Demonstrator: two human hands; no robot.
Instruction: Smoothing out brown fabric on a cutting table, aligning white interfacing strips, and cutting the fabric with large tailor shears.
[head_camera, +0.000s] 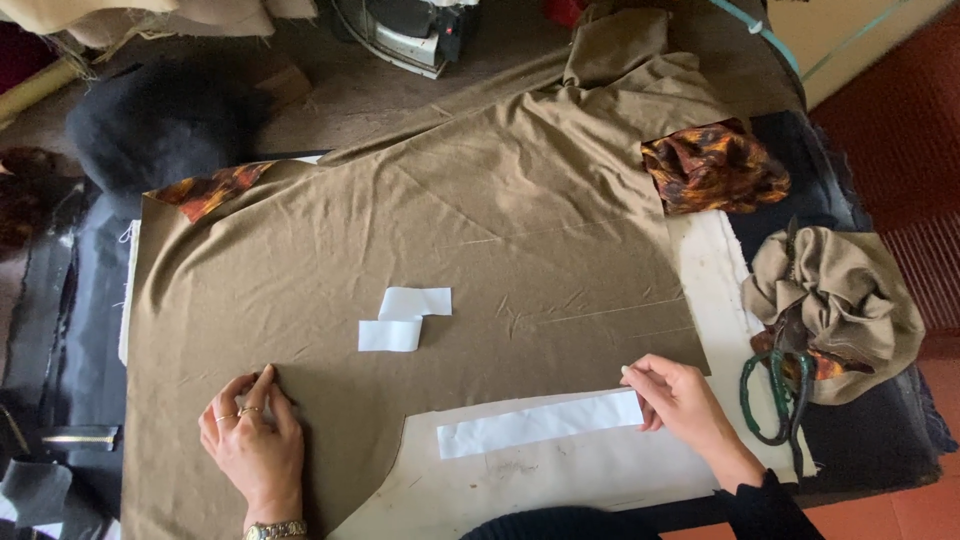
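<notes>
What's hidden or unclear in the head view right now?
- Left hand: palm pressed on the olive fabric, so what lies beneath is hidden.
- Right hand: fingertips cover the end of the long white strip.
- Scissors: blades buried under the bunched beige cloth.
- Iron: cut off by the top edge.

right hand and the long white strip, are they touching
Touching. The head view shows the right hand with its fingertips pinching the right end of the long white strip, no gap between them.

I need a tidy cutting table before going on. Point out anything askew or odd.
The small folded white strip lies crooked on the olive-brown cloth. The green-handled scissors hang half over the table's right edge, partly under a bunched beige fabric bundle.
</notes>
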